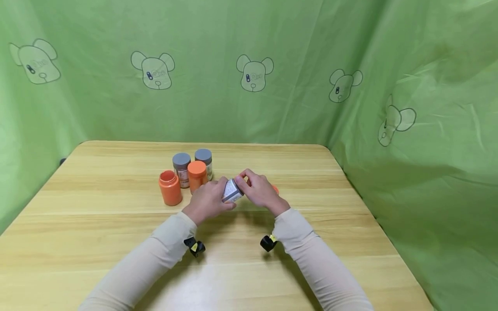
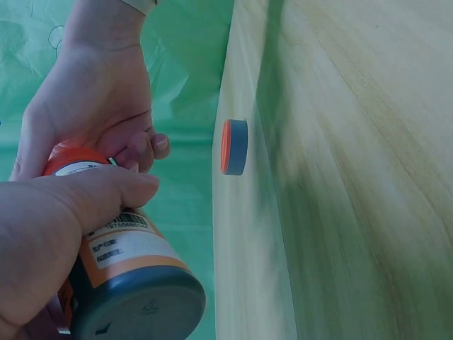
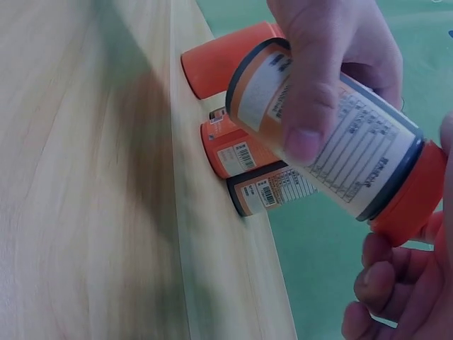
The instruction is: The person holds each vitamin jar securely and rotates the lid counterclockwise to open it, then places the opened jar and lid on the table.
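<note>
My left hand grips the body of a tilted grey bottle, thumb across its printed label. On the bottle's upper end sits a red-orange cap, which the fingers of my right hand pinch. The left wrist view shows the bottle's dark base facing the camera. A small round lid, orange on one face and dark around its side, lies on the table; my right hand partly hides it in the head view.
Left of my hands stands an uncapped orange jar. Beside it are a lidded orange jar and two grey-lidded jars, one nearer and one farther back. A green curtain surrounds the wooden table.
</note>
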The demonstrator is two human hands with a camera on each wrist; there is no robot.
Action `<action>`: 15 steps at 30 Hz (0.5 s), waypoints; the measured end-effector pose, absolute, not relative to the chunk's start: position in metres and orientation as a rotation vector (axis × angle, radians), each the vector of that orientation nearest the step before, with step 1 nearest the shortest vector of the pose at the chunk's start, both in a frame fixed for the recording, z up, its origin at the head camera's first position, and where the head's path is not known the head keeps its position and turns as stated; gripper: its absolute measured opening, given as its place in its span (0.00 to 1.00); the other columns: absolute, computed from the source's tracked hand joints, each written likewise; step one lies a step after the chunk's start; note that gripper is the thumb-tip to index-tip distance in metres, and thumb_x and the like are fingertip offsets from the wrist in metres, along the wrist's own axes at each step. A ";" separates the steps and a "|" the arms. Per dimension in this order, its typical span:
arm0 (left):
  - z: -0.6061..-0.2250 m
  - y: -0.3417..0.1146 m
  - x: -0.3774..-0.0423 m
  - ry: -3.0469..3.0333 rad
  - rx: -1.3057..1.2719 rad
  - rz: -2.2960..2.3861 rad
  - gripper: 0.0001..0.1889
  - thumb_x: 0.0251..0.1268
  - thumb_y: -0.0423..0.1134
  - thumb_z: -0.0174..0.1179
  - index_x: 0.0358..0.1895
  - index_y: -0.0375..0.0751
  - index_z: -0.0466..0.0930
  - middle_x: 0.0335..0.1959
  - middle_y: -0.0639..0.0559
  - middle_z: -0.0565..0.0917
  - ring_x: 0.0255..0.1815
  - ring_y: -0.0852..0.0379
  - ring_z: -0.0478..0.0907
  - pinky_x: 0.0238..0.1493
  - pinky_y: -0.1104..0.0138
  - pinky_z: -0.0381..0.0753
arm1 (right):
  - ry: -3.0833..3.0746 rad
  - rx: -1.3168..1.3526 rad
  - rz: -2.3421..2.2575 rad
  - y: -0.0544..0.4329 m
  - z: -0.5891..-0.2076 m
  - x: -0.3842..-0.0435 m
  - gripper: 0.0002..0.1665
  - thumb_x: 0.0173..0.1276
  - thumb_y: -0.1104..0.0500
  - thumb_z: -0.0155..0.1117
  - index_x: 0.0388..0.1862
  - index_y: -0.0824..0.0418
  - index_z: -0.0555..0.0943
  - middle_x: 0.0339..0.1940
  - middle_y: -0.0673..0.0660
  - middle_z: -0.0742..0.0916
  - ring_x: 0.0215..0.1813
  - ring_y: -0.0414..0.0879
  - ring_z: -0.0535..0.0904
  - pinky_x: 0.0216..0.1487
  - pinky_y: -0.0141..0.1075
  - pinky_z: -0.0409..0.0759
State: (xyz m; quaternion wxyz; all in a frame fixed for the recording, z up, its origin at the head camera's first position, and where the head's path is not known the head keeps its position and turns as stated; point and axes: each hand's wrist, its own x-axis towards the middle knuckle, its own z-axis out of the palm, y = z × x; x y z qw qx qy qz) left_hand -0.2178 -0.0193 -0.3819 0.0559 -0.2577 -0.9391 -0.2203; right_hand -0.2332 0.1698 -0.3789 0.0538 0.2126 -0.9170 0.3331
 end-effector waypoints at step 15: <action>-0.384 -0.020 -0.221 -2.859 -0.774 -0.649 0.31 0.50 0.52 0.73 0.52 0.37 0.72 0.34 0.45 0.81 0.27 0.54 0.77 0.26 0.62 0.78 | -2.810 0.705 1.106 0.171 -0.374 -0.232 0.23 0.76 0.47 0.49 0.57 0.63 0.74 0.32 0.58 0.83 0.30 0.45 0.78 0.30 0.37 0.76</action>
